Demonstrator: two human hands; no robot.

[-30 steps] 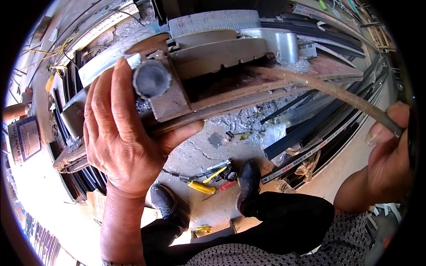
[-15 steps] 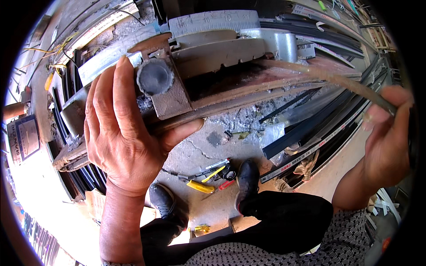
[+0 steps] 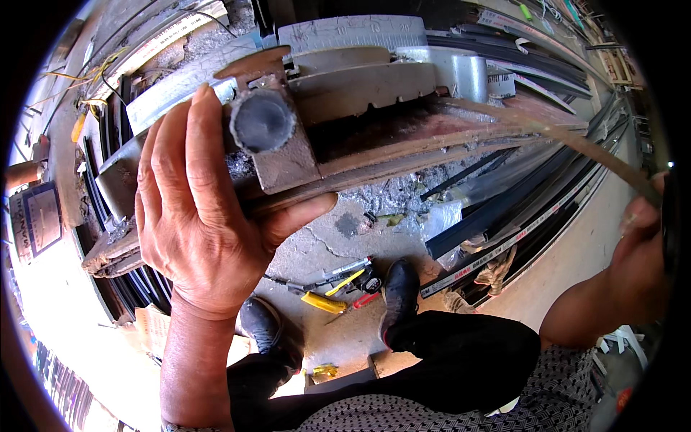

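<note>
head view, and we start at the far left, where a dark-and-white panel (image 3: 36,219) sits well out beyond the left hand (image 3: 205,230). that hand, we see, is clamped on the left end of a wooden board (image 3: 410,151), fingers up over the metalwork, thumb along the near edge. just right of those fingers comes a round, dark-faced bar end (image 3: 263,124), ragged at its rim, against a worn metal block (image 3: 288,169). beneath the hand, down on the floor, we spot one dark shoe (image 3: 260,322), then a yellow tool (image 3: 324,302), a red handle (image 3: 365,301) and the other shoe (image 3: 400,284). up and right of the left fingers, there's a graduated metal plate (image 3: 353,32), with a notched grey plate (image 3: 367,90) nearer us. between the hands we have a silver cylinder (image 3: 470,78) and, lower, black strips (image 3: 497,216). and here's the brown rod (image 3: 576,144), running from over the board out to the right hand (image 3: 637,230), whose fingers are bent round its outer end; blur and the dark rim mean we can't tell how each finger sits.
</note>
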